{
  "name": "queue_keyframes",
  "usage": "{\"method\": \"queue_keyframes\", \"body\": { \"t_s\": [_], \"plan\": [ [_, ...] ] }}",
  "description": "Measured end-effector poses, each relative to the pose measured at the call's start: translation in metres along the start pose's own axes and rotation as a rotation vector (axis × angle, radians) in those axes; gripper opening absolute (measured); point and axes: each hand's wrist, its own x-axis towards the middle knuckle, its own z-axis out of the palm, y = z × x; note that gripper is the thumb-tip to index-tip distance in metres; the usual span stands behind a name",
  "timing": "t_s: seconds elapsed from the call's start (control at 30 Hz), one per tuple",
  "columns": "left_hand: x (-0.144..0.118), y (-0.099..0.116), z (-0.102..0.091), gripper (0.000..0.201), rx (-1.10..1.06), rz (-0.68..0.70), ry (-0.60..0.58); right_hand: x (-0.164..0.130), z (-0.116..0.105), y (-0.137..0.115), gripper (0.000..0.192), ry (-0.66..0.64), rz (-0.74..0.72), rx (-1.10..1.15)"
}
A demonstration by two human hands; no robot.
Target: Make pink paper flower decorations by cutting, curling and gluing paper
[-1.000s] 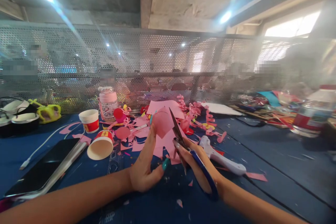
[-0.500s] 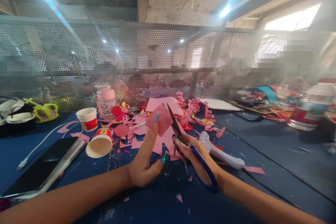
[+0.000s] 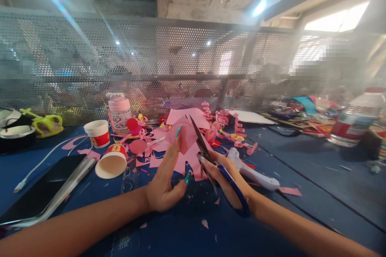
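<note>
Before us: a blue worktop (image 3: pixel 301 176) backed by a perforated metal screen (image 3: pixel 193 64); on it, far right, a clear plastic bottle (image 3: pixel 356 118); at left, a dark phone (image 3: pixel 42 190); mid-left, a paper cup lying on its side (image 3: pixel 111 163) and another upright (image 3: pixel 97 133); a white glue gun (image 3: pixel 253 170) just beside our right hand; a heap of pink paper scraps (image 3: pixel 181 140). Our right hand (image 3: pixel 224 176) has its grip closed through the handles of blue-handled scissors (image 3: pixel 215 164), blades apart against the pink paper piece (image 3: pixel 184 136). Our left hand (image 3: pixel 165 176) pinches that piece, raised above the scraps at centre.
</note>
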Motion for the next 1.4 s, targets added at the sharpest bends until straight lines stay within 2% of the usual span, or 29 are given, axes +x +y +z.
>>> {"method": "queue_keyframes", "body": {
  "t_s": [0.3,0.53,0.8,1.4],
  "plan": [
    [-0.0007,-0.0008,0.0002,0.076,-0.009,-0.021,0.003,0.0012,0.0003,0.0003,0.036,-0.046,0.055,0.044],
    [0.0006,-0.0001,-0.0004,0.077,-0.015,-0.01,0.02,0.0009,0.0009,-0.0004,0.043,-0.004,0.055,0.026],
    [0.0013,0.0006,-0.0005,0.077,-0.054,-0.023,0.017,-0.001,0.002,-0.0026,0.041,-0.001,0.081,0.039],
    [-0.0009,-0.001,0.0006,0.078,-0.062,-0.017,0.021,0.0016,0.0019,0.0012,0.042,-0.059,0.027,0.02]
  ]
}}
